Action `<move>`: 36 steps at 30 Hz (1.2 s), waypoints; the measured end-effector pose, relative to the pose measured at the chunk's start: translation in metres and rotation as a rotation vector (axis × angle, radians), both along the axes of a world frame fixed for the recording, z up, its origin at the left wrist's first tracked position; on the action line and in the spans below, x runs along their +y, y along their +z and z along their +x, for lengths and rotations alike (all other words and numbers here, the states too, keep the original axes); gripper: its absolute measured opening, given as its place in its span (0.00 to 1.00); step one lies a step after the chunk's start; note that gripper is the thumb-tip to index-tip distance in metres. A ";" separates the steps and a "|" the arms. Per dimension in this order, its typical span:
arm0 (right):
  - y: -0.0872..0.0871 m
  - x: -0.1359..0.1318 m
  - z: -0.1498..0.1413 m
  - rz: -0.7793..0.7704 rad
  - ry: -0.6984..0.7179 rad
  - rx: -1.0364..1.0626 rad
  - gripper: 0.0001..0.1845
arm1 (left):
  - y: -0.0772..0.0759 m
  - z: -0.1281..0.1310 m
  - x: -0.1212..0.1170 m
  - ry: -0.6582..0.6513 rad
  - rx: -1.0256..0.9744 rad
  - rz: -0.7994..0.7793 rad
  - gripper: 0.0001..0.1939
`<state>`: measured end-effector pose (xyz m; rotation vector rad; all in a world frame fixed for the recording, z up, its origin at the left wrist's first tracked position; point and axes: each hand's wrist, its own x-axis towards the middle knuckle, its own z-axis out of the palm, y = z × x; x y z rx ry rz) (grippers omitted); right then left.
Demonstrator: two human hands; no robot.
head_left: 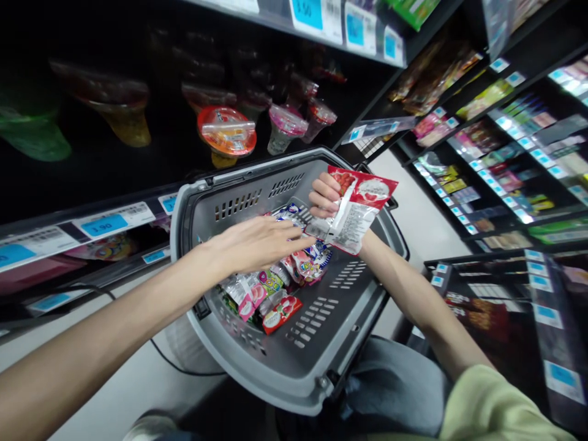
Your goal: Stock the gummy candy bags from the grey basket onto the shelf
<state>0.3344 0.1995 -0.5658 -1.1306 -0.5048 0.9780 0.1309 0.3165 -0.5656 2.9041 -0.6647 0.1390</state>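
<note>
My right hand (325,196) is closed around a red and white snack packet (356,211) with pictures of red fruit, tilted above the right part of a grey shopping basket (271,380). My left hand (260,242) reaches over the basket with its fingers stretched out. Its fingertips come close to the packet's lower left corner; whether they touch it I cannot tell. Below lie several colourful sweet packets, among them a pink and white packet (248,297) and a red packet (282,313). My left hand and forearm hide part of the pile.
A dark shelf on the left holds several jelly cups, one with an orange-red lid (227,131). Price tags (114,218) line the shelf edges. More stocked shelves (509,165) stand at the right. A thin black cable (165,361) hangs near the floor.
</note>
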 end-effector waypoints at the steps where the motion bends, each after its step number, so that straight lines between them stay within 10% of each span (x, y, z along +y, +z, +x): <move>1: 0.000 -0.002 -0.002 -0.016 0.005 0.002 0.26 | 0.000 0.000 0.001 0.004 0.003 -0.003 0.31; 13: 0.011 0.001 -0.014 -0.247 0.036 0.027 0.17 | 0.002 -0.001 0.000 0.049 -0.113 0.016 0.28; 22: -0.018 0.012 -0.001 -0.180 -0.209 -0.070 0.15 | 0.002 0.000 0.007 0.268 -0.016 0.046 0.31; 36: -0.010 0.014 -0.010 -0.167 -0.235 0.006 0.16 | 0.001 -0.010 0.010 0.255 0.093 -0.046 0.31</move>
